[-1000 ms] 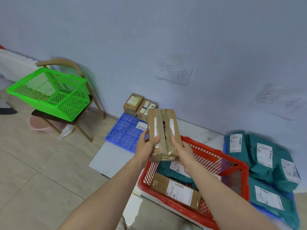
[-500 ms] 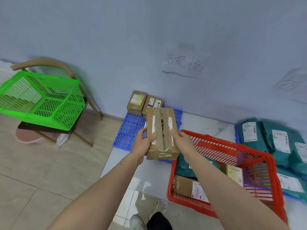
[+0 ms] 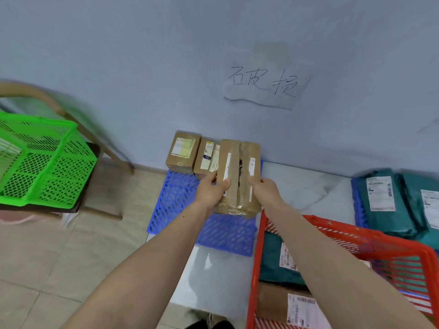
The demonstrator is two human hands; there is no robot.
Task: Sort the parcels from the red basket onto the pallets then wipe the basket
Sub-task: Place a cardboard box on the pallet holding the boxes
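Note:
A brown taped cardboard parcel (image 3: 238, 176) with a torn top is held above the blue pallet (image 3: 175, 200). My left hand (image 3: 211, 189) grips its left side, thumb on top, and my right hand (image 3: 264, 191) grips its right side. Two small brown boxes (image 3: 183, 151) (image 3: 207, 159) stand at the back of that pallet against the wall. The red basket (image 3: 342, 230) sits at lower right with a green bag parcel (image 3: 273, 262) and a brown box (image 3: 282, 305) inside. Green bag parcels (image 3: 382, 200) lie on a second blue pallet (image 3: 355, 205) at the right.
A handwritten paper sign (image 3: 263, 84) hangs on the wall above the left pallet. A green basket (image 3: 40, 160) rests on a wooden chair (image 3: 104, 148) at the left. Tiled floor lies in front, and a shoe (image 3: 213, 321) shows at the bottom edge.
Both hands have carried the brown parcel leftward, away from the red basket, to above the blue pallet beside the two small boxes. The view has turned with it.

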